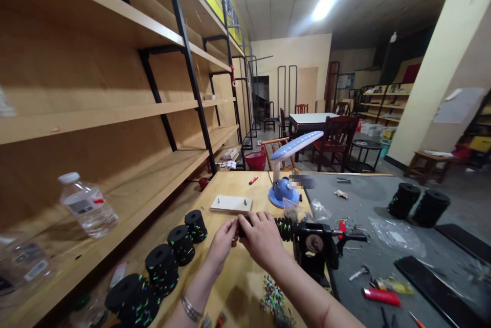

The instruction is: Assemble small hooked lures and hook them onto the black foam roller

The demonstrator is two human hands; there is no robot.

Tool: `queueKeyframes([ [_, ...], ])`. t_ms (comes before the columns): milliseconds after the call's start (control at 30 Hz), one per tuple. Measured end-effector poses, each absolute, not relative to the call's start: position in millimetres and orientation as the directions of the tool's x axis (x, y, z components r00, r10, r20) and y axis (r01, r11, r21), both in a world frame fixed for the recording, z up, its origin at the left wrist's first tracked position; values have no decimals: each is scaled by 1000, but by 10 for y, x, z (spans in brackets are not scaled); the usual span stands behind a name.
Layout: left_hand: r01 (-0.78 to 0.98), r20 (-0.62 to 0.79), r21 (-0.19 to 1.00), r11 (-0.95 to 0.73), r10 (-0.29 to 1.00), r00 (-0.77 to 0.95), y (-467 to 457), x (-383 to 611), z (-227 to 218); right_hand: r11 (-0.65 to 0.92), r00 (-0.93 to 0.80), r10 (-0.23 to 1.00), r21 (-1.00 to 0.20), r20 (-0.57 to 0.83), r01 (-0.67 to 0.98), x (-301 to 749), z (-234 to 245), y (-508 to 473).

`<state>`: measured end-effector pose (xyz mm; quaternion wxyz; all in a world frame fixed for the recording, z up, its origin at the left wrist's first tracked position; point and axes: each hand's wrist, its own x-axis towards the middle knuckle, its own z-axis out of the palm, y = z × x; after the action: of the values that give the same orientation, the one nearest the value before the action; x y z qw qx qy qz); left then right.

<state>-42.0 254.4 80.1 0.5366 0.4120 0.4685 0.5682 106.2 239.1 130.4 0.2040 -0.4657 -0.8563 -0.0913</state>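
A black spool wound with cord that carries bright green bits (284, 229) sits sideways on a black winding device (313, 246). My right hand (263, 238) lies closed over the spool's left end, fingers curled round it. Close beside it, my left hand (221, 242) is closed in a pinch at that same end; whatever is between its fingertips is too small to make out. Below the right forearm lies a pile of small multicoloured beads or pins (272, 294). Several similar black spools (161, 266) stand in a row to the left of my hands.
A blue desk lamp (284, 192) and a white board with two pegs (231, 203) stand behind my hands. Two black spools (403, 200), a red lighter (381, 297) and plastic bags (399, 236) lie on the grey mat. Wooden shelves (153, 182) holding a water bottle (87, 205) line the left.
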Motion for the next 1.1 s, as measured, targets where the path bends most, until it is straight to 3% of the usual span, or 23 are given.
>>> queueKeyframes([
  [167,-277,34,960,-38,999,-18,2509,-446,831,544,-456,761,-73,461,836,1067,1291,2368],
  [333,-210,-24,978,-6,990,-140,2536,-417,834,544,-437,761,-104,479,833,1064,1284,2356],
  [533,-295,114,944,-150,984,-136,2483,-324,823,554,-441,762,-125,475,823,1079,1273,2381],
  [600,-318,97,938,-138,985,-141,2482,-340,819,556,-443,764,-130,470,821,1081,1275,2383],
  [700,-217,33,974,-67,987,-155,2528,-341,794,558,-446,766,-134,462,819,1084,1292,2377],
  [800,-151,111,979,-136,980,-166,2565,-299,743,556,-447,771,-137,454,820,1087,1320,2372],
  [933,-273,207,931,-242,967,-150,2553,-287,689,559,-455,774,-137,440,818,1090,1341,2377],
  [1100,-160,104,979,-129,982,-156,2599,-332,697,560,-457,775,-139,436,817,1092,1326,2385],
])
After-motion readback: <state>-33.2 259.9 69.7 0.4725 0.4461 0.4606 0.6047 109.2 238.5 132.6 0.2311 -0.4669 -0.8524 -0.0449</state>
